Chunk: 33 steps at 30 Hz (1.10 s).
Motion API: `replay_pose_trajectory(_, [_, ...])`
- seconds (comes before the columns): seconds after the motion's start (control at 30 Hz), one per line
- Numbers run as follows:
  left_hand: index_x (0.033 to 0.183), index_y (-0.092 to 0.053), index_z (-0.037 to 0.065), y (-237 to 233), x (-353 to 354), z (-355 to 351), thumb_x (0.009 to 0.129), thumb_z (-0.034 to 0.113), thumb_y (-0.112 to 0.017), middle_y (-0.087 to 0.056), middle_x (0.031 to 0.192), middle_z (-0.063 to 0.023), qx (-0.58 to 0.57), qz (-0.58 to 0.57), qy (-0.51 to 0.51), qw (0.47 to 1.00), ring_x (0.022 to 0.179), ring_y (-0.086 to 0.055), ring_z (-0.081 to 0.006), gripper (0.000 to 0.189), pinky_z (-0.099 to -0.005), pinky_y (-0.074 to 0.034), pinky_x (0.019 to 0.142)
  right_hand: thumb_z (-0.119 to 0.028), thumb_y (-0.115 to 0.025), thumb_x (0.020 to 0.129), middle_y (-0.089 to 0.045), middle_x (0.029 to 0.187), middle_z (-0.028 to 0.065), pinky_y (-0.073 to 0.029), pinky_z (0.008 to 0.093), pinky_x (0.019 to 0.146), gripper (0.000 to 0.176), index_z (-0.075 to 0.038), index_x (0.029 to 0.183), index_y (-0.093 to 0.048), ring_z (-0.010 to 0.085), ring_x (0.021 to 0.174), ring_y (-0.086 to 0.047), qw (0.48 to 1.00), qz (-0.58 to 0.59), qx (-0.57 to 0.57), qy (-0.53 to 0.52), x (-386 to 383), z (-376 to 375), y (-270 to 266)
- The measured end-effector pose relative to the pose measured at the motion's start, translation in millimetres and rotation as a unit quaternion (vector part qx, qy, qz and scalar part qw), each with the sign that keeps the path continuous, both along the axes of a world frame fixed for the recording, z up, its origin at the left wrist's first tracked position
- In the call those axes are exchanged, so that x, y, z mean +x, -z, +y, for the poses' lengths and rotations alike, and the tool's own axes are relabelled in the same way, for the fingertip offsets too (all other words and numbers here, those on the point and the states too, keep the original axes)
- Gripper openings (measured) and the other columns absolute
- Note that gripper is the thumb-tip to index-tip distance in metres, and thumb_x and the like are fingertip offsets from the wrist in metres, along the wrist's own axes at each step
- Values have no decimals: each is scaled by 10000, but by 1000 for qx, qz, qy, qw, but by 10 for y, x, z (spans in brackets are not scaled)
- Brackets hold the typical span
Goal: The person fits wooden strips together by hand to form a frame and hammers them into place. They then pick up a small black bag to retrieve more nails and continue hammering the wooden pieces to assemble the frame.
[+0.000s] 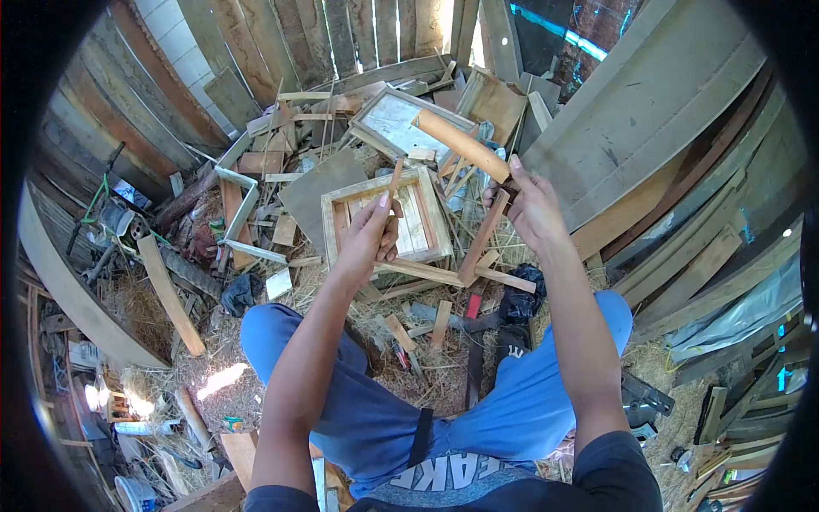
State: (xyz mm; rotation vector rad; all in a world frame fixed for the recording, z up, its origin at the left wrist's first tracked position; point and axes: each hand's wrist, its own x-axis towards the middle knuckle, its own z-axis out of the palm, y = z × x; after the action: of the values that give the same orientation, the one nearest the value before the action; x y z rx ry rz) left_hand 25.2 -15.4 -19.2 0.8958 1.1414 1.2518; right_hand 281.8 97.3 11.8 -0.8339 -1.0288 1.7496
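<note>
My left hand (pixel 371 232) is closed on a thin wooden strip (pixel 397 177) that points up between thumb and fingers. My right hand (pixel 531 205) grips the lower end of a rounded, orange-brown wooden piece (pixel 461 147), which slants up and to the left. A reddish wooden stick (pixel 484 239) hangs below the right hand, its top near the fingers; whether the hand holds it too is unclear. Beneath and between the hands lies a square wooden frame (pixel 435 253) with slats inside.
Behind is another framed panel (pixel 375 134) amid scrap wood. A white angular frame (pixel 248 205) lies left, beside a long curved plank (pixel 171 294). Large boards (pixel 636 111) lean at right. Near my knees are short wood pieces (pixel 441 324) and a dark bar with a red part (pixel 473 305).
</note>
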Motion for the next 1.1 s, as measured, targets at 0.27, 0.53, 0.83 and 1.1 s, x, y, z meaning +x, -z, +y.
replay_pose_trajectory(0.27, [1045,-544,99,5,-2,1,1091,528,-394,-332,590,62,1,-2,3,1000,445,-311,-71,457,-253,-346,489,-329,-584,1057,-668,913,92,-579,370,775,370,33,1120,-624,201,817,-667,1000,14,4,-12,14,-23,-20])
replay_pose_trajectory(0.53, [1046,-548,106,2,-15,-2,1089,530,-399,-329,588,62,0,-4,2,1000,450,-310,-72,452,-254,-340,488,-94,-677,986,-684,1105,134,-578,364,906,260,44,1204,-644,214,977,-690,996,32,85,15,-21,-1,36])
replay_pose_trajectory(0.83, [1008,-545,91,-24,-14,-19,1096,501,-409,-353,576,49,4,-30,-9,1000,430,-288,-74,441,-259,-343,482,58,-656,942,-640,1211,137,-603,344,1003,311,55,1252,-624,202,1066,-665,991,27,100,82,-98,-87,-84])
replay_pose_trajectory(1.1, [1083,-556,106,-16,-38,-19,1093,522,-390,-340,616,59,2,-25,12,1000,464,-312,-65,448,-254,-347,510,66,-647,945,-655,1200,144,-609,353,973,358,33,1300,-616,209,1075,-670,991,3,120,60,-72,-47,-14])
